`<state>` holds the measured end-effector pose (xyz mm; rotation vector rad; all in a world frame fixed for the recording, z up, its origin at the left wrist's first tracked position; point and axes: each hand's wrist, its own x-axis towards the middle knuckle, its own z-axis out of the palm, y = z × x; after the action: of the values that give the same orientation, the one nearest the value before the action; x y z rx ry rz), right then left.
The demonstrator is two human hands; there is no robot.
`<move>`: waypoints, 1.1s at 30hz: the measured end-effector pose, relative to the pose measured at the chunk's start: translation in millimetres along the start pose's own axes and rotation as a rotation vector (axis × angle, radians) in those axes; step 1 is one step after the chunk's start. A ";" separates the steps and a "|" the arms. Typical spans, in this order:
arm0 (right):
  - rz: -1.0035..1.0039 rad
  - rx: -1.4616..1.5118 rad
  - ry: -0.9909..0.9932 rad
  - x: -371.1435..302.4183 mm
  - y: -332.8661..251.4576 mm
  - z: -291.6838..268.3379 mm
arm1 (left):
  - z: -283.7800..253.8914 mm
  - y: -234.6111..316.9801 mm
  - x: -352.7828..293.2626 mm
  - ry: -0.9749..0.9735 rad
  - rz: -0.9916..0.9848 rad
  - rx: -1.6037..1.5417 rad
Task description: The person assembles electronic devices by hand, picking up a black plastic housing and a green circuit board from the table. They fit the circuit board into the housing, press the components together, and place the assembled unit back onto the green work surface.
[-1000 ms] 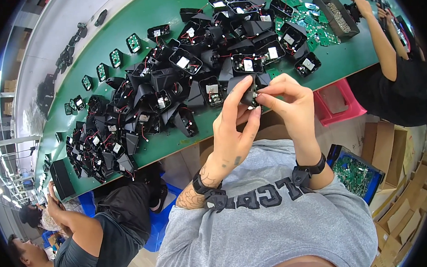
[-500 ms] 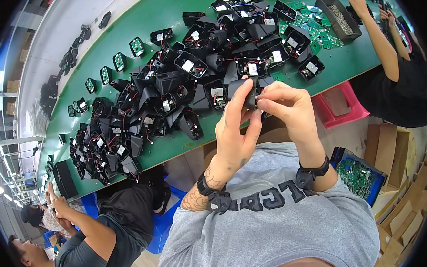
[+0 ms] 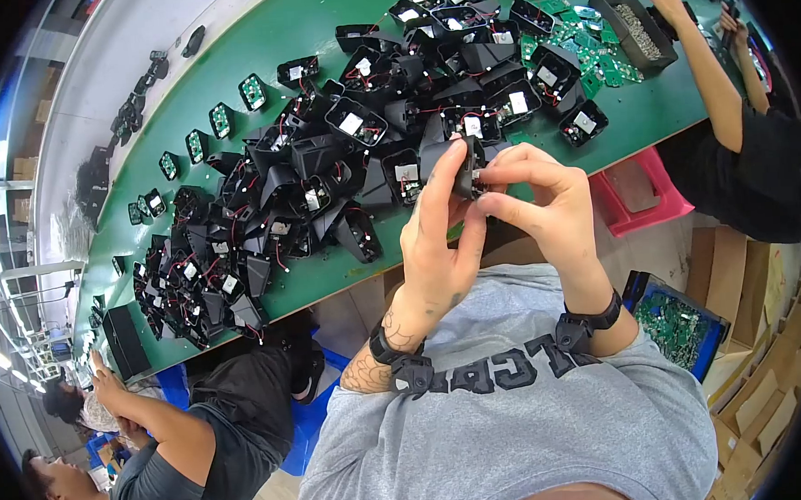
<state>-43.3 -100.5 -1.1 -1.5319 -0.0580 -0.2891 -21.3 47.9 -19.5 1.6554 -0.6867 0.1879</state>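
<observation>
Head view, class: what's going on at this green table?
A person holds a small black housing in the left hand, while the thumb and fingers of the right hand work at its side; the detail there is too small to tell. Beyond lies a heap of black housings on the green table, with loose circuit boards to the right.

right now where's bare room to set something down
Bare green tabletop shows between the dark rectangular box of small metal parts and the table's near edge, and beyond the row of green circuit boards in black cases. The middle is crowded with black plastic housings.
</observation>
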 end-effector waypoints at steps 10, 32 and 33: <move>0.088 0.151 -0.079 9.4 2.4 -8.4 | -0.3 3.0 2.2 -0.033 0.012 -0.064; -0.519 -0.560 -0.387 17.4 0.9 -46.8 | -23.4 28.3 32.5 -0.578 -0.811 -0.508; -0.498 -0.547 -0.383 18.2 -0.5 -49.9 | -23.6 29.4 33.9 -0.588 -0.840 -0.509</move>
<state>-33.0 -152.5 1.1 -2.0911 -0.7194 -0.4233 -3.6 57.5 27.0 1.3597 -0.3579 -1.0257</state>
